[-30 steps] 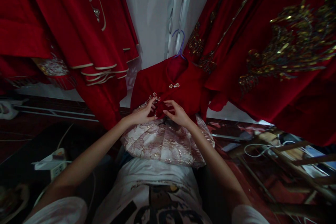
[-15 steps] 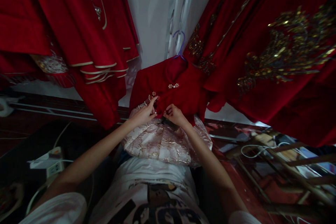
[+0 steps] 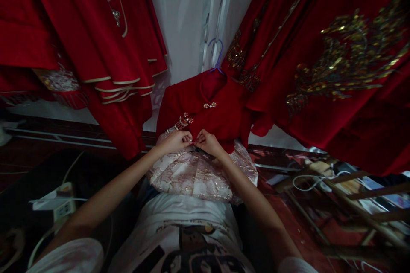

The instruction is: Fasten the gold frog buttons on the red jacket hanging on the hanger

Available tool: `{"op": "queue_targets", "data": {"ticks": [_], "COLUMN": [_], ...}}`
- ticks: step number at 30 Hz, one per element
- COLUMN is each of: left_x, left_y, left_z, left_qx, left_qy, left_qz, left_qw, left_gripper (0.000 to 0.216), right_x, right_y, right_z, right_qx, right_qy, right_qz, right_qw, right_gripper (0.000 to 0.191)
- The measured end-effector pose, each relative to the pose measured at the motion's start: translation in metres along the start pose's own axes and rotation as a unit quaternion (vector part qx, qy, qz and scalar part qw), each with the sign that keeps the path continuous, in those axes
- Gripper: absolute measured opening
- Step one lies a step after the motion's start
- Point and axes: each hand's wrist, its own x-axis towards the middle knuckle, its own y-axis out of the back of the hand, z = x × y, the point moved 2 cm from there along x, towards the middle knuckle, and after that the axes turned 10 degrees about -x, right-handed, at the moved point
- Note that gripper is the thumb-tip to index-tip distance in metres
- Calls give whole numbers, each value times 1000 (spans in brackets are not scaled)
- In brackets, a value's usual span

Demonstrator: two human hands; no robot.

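A small red jacket [image 3: 221, 113] hangs on a blue hanger [image 3: 216, 53] in front of me, over a pale pink and gold brocade skirt [image 3: 198, 175]. It has pearl clasps [image 3: 210, 105] on its front. My left hand [image 3: 174, 142] and my right hand [image 3: 206, 142] meet at the jacket's lower front edge. Both pinch a clasp there, fingertips almost touching, just below a second pearl fastening [image 3: 184, 120].
Red garments with cream piping [image 3: 118, 51] hang at the left. A red robe with gold embroidery [image 3: 339, 64] hangs at the right. A white wall [image 3: 185, 17] is behind. A power strip [image 3: 64, 209] lies low left. Wooden bars and a white cable [image 3: 339, 192] are low right.
Both hands have slid down the jacket's front, from the pearl fastening to its lower edge, and have drawn together into a pinch.
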Motion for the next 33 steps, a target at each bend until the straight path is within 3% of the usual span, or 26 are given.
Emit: {"op": "queue_targets", "data": {"ticks": [3,9,15,19,21,24,33], "left_x": [2,4,5,4,4,5,3], "left_y": [1,5,4,9,9,6,-1], "left_z": [-2,-2,-3,-5,-6,-6,0], "left_qx": [-49,-109,-183,-192,-199,-210,-191], "left_qy": [50,73,90,108,112,113,77], "left_qz": [2,76,30,56,74,89,86], "left_qw": [998,988,979,974,971,967,975], "left_gripper": [22,30,26,28,27,24,21], "right_x": [1,0,-1,0,-1,-2,-3], "right_y": [-2,2,9,19,24,24,13], "right_z": [-1,-10,-18,-20,-21,-23,-23], "right_qx": [40,73,74,34,16,27,25], "right_qy": [-9,7,11,8,9,4,23], "right_qz": [-7,7,17,71,95,66,76], "right_qw": [999,997,997,997,995,997,997], "right_gripper": [17,22,15,12,10,11,10]}}
